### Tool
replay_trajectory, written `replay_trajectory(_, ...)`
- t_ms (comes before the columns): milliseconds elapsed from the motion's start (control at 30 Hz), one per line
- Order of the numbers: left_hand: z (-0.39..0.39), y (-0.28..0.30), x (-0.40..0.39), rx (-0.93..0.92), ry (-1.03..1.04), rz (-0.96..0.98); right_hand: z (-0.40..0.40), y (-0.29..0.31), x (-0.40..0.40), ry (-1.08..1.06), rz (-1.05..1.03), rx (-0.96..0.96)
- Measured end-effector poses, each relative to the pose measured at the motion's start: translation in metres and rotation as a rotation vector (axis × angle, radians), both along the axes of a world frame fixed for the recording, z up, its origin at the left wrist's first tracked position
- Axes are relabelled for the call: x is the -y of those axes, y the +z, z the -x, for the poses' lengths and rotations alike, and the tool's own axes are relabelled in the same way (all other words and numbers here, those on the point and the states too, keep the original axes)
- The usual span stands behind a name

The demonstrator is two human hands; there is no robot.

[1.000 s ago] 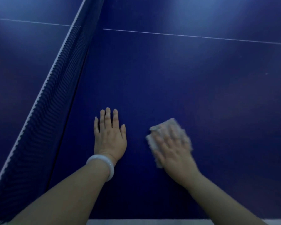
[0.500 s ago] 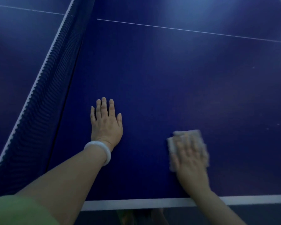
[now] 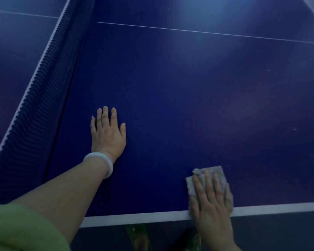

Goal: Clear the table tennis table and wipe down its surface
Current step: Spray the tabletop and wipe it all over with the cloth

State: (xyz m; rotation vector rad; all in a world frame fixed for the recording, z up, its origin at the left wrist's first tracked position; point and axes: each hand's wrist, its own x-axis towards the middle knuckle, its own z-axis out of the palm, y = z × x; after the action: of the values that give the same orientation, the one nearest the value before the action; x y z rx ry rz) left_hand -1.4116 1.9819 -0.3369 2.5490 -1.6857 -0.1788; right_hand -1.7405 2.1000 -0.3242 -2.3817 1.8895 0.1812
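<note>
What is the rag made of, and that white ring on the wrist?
The rag looks like soft, fuzzy grey cloth, maybe terry or microfibre: its edges are nubbly and rumpled. The bangle looks like smooth, glossy pale stone or glass, perhaps jade; it shines faintly.

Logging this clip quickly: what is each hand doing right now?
Left hand: open, flat on the table, holding nothing.
Right hand: open, straight fingers pressing the grey cloth at the table's near edge.
</note>
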Motion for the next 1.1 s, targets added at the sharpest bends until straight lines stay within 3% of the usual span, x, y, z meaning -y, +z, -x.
replay_trajectory(233,0.020,0.014,-0.001,-0.028,-0.017,0.008,0.012,0.004,0.003,-0.061,-0.038,0.040)
replay_trajectory(433,0.163,0.026,0.006,-0.120,-0.380,0.064,0.020,0.005,0.006,0.006,-0.003,0.102)
replay_trajectory(533,0.228,0.019,0.008,-0.119,-0.308,-0.018,0.054,0.000,0.012,0.219,-0.003,0.095)
replay_trajectory(600,0.246,0.011,0.004,-0.036,-0.241,-0.054,0.095,-0.004,0.024,0.229,0.010,0.070)
replay_trajectory(733,0.250,0.007,0.004,-0.002,-0.204,-0.044,0.183,0.000,0.051,-0.147,-0.023,-0.052)
replay_trajectory(800,0.251,0.007,0.005,0.000,-0.200,-0.036,0.197,0.004,0.055,-0.479,-0.037,0.041)
replay_trajectory(867,0.252,0.009,0.006,-0.004,-0.196,-0.029,0.178,0.008,0.056,-0.629,-0.031,0.073)
replay_trajectory(933,0.253,0.009,0.006,-0.012,-0.193,-0.032,0.145,0.006,0.051,-0.410,-0.055,0.046)
replay_trajectory(1000,0.253,0.009,0.006,-0.005,-0.188,-0.040,0.117,0.003,0.044,0.012,-0.092,0.038)
replay_trajectory(1100,0.254,0.008,0.005,-0.006,-0.188,-0.030,0.140,0.003,0.064,0.418,0.035,0.087)
